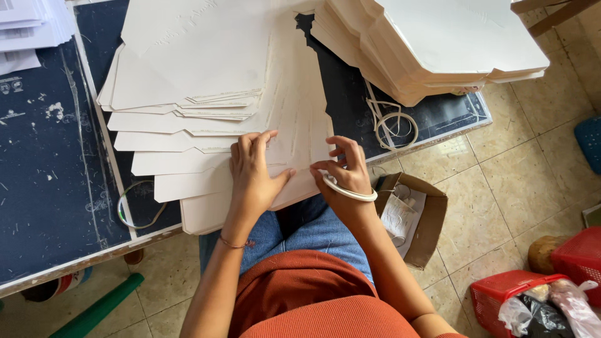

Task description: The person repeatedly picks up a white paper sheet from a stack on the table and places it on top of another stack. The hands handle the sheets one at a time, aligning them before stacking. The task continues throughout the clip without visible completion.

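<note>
my left hand [251, 178] lay flat, fingers spread, pressing the fanned cream card sheets [206, 159] at the near edge of the dark table [50, 188] | my right hand [345, 168] pinched the top sheet's corner, white bangle [348, 191] on its wrist | tall card stack [432, 44] far right | rubber bands [393, 125] beside it

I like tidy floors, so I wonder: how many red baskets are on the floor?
2. One red basket holding plastic bags sits at the bottom right; a second red basket stands just behind it at the right edge, cut off by the frame. More may lie out of view.
</note>
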